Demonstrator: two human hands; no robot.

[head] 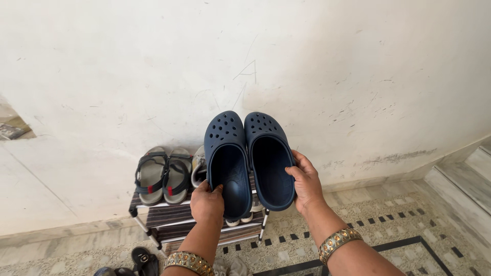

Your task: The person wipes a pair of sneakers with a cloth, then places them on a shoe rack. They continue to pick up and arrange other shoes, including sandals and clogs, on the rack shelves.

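The pair of navy clogs hides part of the shoe rack behind it. The left hand clasps the left clog's heel; the right hand grips the other's side. Perforated toes point up, openings toward the camera. Grey sandals sit left of the left hand.

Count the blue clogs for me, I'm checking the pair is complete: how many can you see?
2. One clog is in the left hand, the other clog in the right hand, side by side above the shoe rack.
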